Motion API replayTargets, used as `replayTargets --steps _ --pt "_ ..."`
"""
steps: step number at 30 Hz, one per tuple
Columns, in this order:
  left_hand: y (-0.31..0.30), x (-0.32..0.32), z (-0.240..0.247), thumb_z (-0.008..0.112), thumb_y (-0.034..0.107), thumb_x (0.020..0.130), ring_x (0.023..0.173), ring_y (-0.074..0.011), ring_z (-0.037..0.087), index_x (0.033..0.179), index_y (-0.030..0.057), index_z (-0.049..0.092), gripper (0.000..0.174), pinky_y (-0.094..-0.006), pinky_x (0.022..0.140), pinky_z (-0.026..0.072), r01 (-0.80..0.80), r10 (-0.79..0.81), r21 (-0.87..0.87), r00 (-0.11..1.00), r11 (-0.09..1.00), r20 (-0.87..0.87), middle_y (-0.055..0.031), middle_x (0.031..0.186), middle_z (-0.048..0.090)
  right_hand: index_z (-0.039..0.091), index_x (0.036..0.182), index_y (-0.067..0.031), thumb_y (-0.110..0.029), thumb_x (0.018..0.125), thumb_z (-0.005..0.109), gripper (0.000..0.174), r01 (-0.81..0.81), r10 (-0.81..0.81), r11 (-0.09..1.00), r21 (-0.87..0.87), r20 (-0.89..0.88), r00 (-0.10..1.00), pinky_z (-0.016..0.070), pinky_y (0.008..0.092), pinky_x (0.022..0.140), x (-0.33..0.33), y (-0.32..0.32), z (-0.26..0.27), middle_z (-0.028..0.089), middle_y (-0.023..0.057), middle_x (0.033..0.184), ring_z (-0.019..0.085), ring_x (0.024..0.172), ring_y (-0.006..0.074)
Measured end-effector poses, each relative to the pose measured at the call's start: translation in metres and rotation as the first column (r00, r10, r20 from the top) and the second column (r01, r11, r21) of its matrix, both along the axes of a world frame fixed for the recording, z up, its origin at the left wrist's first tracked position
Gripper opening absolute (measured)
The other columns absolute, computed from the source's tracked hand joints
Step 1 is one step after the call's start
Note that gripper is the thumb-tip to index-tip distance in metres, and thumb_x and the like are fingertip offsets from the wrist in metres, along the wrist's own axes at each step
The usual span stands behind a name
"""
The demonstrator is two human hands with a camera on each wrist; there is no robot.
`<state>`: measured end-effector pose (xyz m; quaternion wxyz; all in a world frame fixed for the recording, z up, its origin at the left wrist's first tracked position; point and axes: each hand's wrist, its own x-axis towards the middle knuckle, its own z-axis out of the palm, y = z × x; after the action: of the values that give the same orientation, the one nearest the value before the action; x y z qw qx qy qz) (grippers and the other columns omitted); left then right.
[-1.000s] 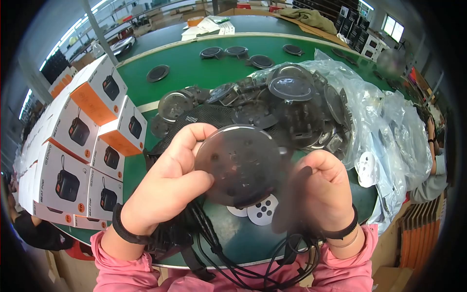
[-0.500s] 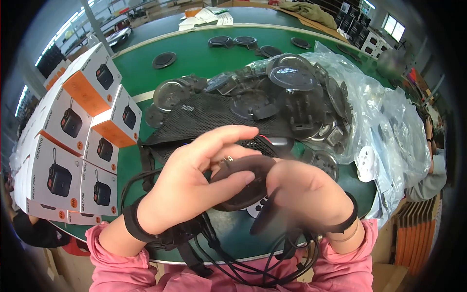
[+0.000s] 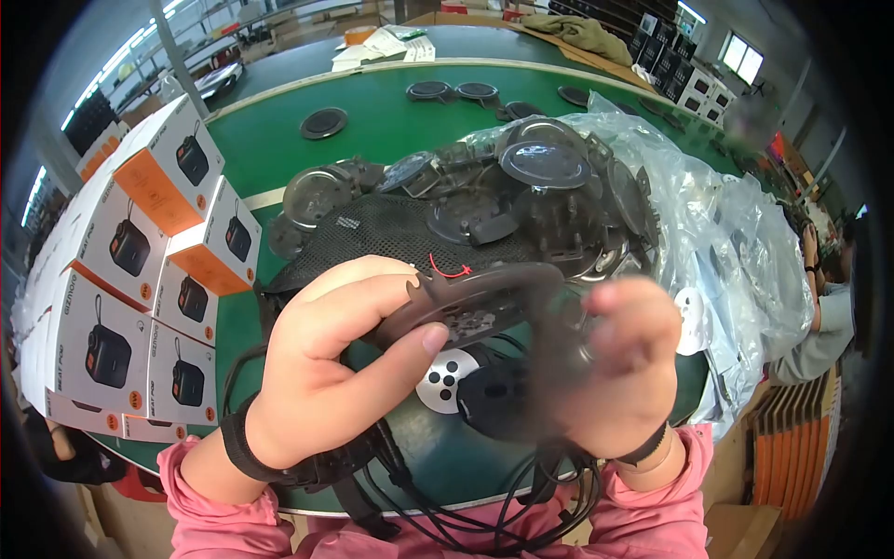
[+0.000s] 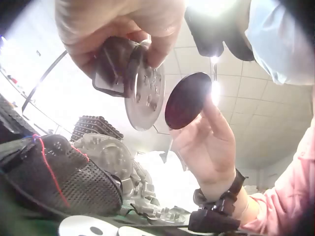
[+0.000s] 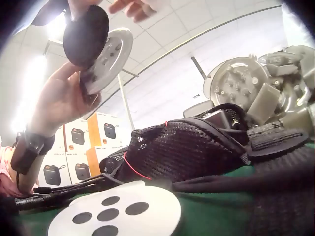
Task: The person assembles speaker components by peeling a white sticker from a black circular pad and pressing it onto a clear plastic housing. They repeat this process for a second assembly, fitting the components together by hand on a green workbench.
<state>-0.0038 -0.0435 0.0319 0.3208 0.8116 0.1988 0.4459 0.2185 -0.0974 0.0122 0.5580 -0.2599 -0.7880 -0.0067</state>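
Note:
My left hand (image 3: pixel 326 373) pinches a round translucent grey plastic part (image 4: pixel 145 96), thumb on its studded face and fingers behind. The part is held tilted above the table, with a boxy bracket on its back. A thin dark disc (image 4: pixel 188 101) is pinched by my right hand (image 4: pixel 209 147), a small gap from the plastic part in the left wrist view. The right hand is blurred in the head view. Below both hands lies a white round sheet with dark dots (image 5: pixel 162 211). Behind them is a black mesh bag (image 5: pixel 187 152) with a red thread.
Several similar plastic parts (image 3: pixel 545 168) are heaped behind the mesh bag, beside a clear plastic bag (image 3: pixel 736 233). Stacked speaker boxes (image 3: pixel 121 252) stand at the left. Black cables (image 3: pixel 447 508) run along the table's front edge. More round parts (image 3: pixel 323 123) lie farther back.
The plastic part has turned from facing the head camera to nearly edge-on. My right hand closed in on it half a second ago and is now apart to the right, still holding the disc.

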Motion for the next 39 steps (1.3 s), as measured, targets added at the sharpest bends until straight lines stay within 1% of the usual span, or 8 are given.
replayTargets --steps 1,3,4,10,13,22,31,39 --pt "-0.002 0.001 0.000 0.062 -0.004 0.070 0.067 -0.0179 0.050 0.090 -0.0018 0.054 0.022 -0.0270 0.060 0.0392 -0.023 0.023 -0.008 0.999 1.000 0.027 -0.0079 0.078 0.055 0.067 0.080 -0.0127 -0.011 0.061 0.069 0.019 -0.001 0.001 1.000 0.000 0.003 1.000 0.0404 0.0331 0.076 0.002 0.000 0.001 0.052 0.0071 0.097 0.048 0.096 0.0249" --pt "-0.005 0.007 -0.005 0.062 -0.004 0.070 0.067 -0.0175 0.050 0.090 -0.0013 0.055 0.021 -0.0267 0.060 0.0392 -0.025 0.032 -0.057 0.993 0.998 0.110 -0.0077 0.078 0.055 0.067 0.082 -0.0124 -0.009 0.063 0.067 0.019 -0.212 0.212 0.977 -0.014 0.086 0.973 0.0410 0.0285 0.065 0.003 0.001 0.003 0.055 0.0017 0.086 0.052 0.078 0.0189" --pt "-0.006 0.009 -0.006 0.062 -0.004 0.070 0.067 -0.0171 0.050 0.089 -0.0008 0.055 0.021 -0.0263 0.059 0.0391 -0.022 0.042 -0.105 0.981 0.994 0.189 -0.0075 0.079 0.056 0.067 0.082 -0.0117 -0.006 0.063 0.067 0.020 -0.171 0.172 0.985 -0.021 0.067 0.983 0.0411 0.0271 0.057 0.000 -0.001 0.008 0.056 -0.0002 0.080 0.054 0.067 0.0158" --pt "-0.001 0.005 0.003 0.059 -0.006 0.069 0.069 -0.0169 0.051 0.090 0.0003 0.055 0.023 -0.0258 0.061 0.0403 0.100 -0.100 -0.003 0.994 0.995 0.034 -0.0068 0.081 0.056 0.065 0.085 -0.0078 -0.005 0.061 0.072 0.026 -0.154 0.158 0.985 -0.074 0.053 0.986 0.0411 0.0253 0.051 0.001 -0.003 0.009 0.060 0.0017 0.079 0.056 0.060 0.0157" --pt "-0.006 0.002 0.006 0.056 0.001 0.066 0.079 -0.0180 0.050 0.087 -0.0011 0.054 0.021 -0.0269 0.071 0.0389 0.087 -0.090 -0.116 0.996 0.989 -0.020 -0.0114 0.089 0.052 0.065 0.086 -0.0056 -0.005 0.061 0.073 0.027 -0.113 0.115 0.989 -0.097 0.016 0.993 0.0420 0.0257 0.052 0.000 -0.004 0.007 0.062 0.0034 0.080 0.057 0.062 0.0167" --pt "-0.006 0.004 0.003 0.057 0.016 0.058 0.077 -0.0198 0.050 0.089 -0.0016 0.057 0.036 -0.0277 0.069 0.0389 0.166 -0.169 -0.170 0.986 0.971 -0.004 -0.0118 0.086 0.053 0.064 0.086 -0.0066 -0.007 0.060 0.072 0.027 0.005 0.004 0.997 -0.072 0.115 0.993 0.0410 0.0243 0.050 0.002 -0.006 0.008 0.063 0.0037 0.080 0.059 0.061 0.0159" --pt "-0.004 0.011 0.002 0.066 0.007 0.051 0.068 -0.0173 0.051 0.085 0.0002 0.058 0.036 -0.0253 0.058 0.0394 0.191 -0.189 0.053 0.981 0.980 -0.044 -0.0087 0.080 0.054 0.064 0.086 -0.0088 -0.007 0.060 0.073 0.027 0.043 -0.034 0.997 -0.061 0.136 0.990 0.0380 0.0228 0.048 -0.001 -0.012 0.011 0.063 0.0023 0.081 0.059 0.061 0.0139" --pt "-0.006 0.012 0.003 0.067 0.003 0.054 0.066 -0.0180 0.051 0.082 0.0022 0.058 0.030 -0.0270 0.058 0.0392 0.184 -0.183 0.030 0.983 0.982 -0.033 -0.0086 0.078 0.055 0.064 0.086 -0.0085 -0.008 0.059 0.073 0.029 0.059 -0.049 0.997 -0.057 0.173 0.984 0.0351 0.0222 0.048 0.000 -0.014 0.011 0.063 0.0014 0.081 0.057 0.059 0.0120"
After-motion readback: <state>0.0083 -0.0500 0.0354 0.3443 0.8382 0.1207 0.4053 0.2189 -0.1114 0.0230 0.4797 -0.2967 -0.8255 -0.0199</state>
